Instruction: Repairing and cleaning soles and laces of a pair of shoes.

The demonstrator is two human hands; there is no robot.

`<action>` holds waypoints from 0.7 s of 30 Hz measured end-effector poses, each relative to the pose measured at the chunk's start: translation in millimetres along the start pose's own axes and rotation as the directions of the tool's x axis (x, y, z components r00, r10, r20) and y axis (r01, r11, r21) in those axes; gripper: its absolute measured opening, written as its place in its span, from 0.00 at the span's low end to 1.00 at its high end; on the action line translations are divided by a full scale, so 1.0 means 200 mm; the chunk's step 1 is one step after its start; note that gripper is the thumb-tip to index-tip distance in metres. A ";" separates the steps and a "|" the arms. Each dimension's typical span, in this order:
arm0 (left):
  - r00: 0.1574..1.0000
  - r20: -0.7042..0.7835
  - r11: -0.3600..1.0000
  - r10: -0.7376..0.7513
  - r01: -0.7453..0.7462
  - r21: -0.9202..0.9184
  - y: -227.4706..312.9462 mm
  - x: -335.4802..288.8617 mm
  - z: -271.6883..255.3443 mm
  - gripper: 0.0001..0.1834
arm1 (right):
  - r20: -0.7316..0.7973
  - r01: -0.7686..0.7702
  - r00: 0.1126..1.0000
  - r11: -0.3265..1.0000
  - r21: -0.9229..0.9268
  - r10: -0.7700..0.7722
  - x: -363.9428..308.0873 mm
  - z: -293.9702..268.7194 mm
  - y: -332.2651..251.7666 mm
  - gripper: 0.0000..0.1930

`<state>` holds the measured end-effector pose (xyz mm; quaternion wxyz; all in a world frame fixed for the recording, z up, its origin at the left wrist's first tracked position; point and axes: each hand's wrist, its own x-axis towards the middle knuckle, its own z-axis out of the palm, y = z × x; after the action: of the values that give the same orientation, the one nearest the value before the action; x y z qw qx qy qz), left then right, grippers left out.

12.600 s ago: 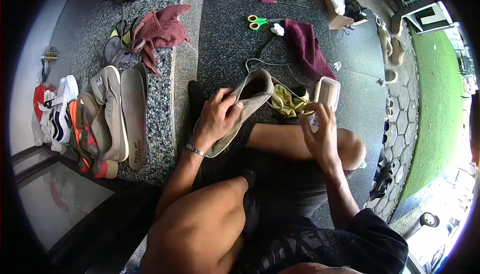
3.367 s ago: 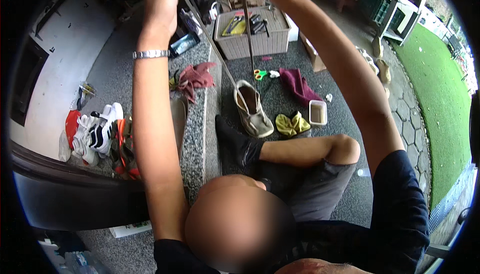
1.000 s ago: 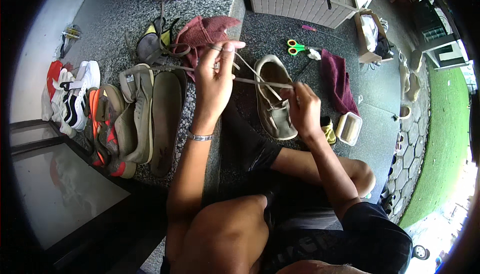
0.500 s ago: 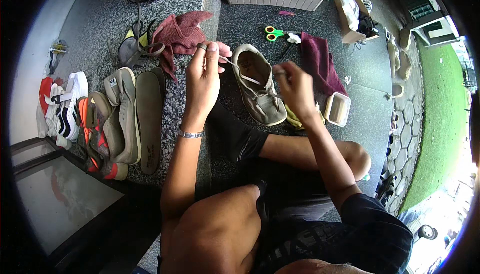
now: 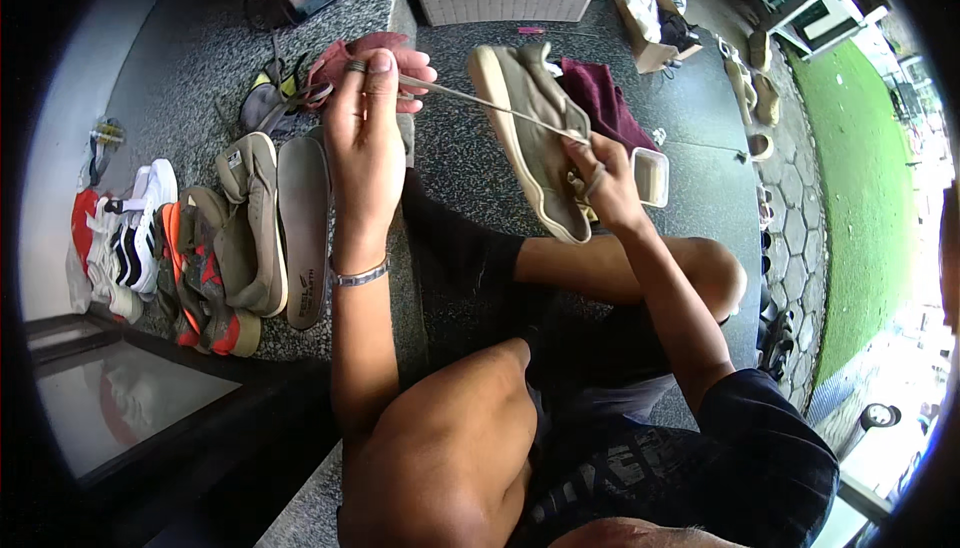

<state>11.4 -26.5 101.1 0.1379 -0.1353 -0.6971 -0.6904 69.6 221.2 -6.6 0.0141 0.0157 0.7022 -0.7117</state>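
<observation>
An olive-grey canvas shoe is tipped onto its side in front of me, with its pale sole edge facing left. A flat grey shoelace stretches taut from my left hand across the shoe to my right. My left hand pinches one end between thumb and forefinger, its other fingers partly spread. At the shoe's right side, my right hand is closed with the lace between thumb and forefinger. Whether it also grips the shoe's upper cannot be made out.
To the left stand a grey insole, a matching olive shoe and several other shoes. A reddish cloth lies beyond my left hand. Behind the shoe are a maroon cloth, a small plastic tub, a grey basket and a cardboard box.
The shoe has gone from sole-down to tipped on its side and now hides the green scissors. My left hand has moved left and away, drawing the lace out longer.
</observation>
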 end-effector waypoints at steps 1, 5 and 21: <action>0.996 0.075 0.999 0.039 -0.039 -0.005 0.05 0.01 0.01 0.19 | -0.047 -0.011 0.999 0.962 0.272 0.025 -0.07 -0.04 -0.03 0.16; 0.949 0.308 0.981 -0.066 0.005 0.194 0.27 0.05 0.00 0.18 | -0.093 0.014 0.994 0.767 0.641 0.059 -0.35 -0.15 -0.24 0.26; 0.679 0.727 0.753 -0.103 -0.425 0.503 0.33 -0.92 0.61 0.44 | -0.061 -0.062 0.942 0.351 0.934 0.329 -0.82 0.09 0.00 0.26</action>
<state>206.3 96.6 92.0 -0.0429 -0.4031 -0.8683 -0.2859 233.3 202.7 0.9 0.0043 0.1904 0.1747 -0.9660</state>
